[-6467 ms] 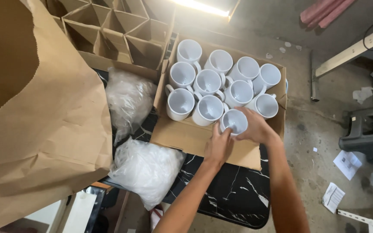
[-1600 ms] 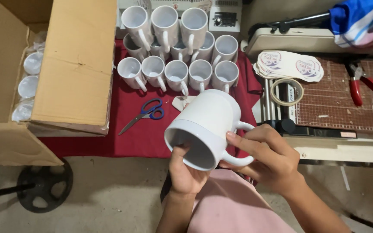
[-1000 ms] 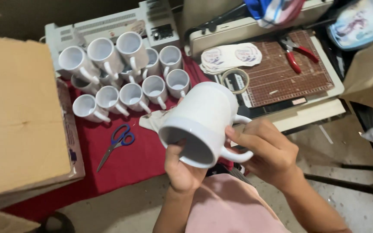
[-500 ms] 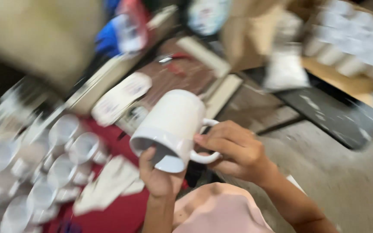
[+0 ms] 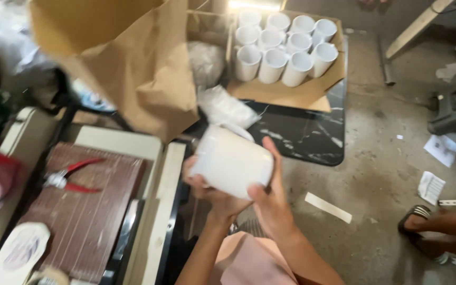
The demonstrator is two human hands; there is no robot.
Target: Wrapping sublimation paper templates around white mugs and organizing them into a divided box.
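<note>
While both hands close around it, a plain white mug (image 5: 232, 162) lies tilted on its side in the air, above the gap between the brown cutting mat's (image 5: 83, 208) counter (image 5: 157, 211) and the black marble-patterned counter (image 5: 307, 134). The left hand (image 5: 207, 190) cups the mug from beneath, fingers curled against its lower wall. The right hand (image 5: 270, 203) wraps the mug's far end, thumb under and fingers (image 5: 274, 158) laid up along its side. The mug's handle (image 5: 238, 131) points up and away. On the black counter's far edge an opened cardboard box (image 5: 291, 92) carries more white mugs (image 5: 286, 45). Red-handled pliers (image 5: 72, 177) rest on the mat, and a brown paper bag (image 5: 133, 63) hangs over its far corner.
</note>
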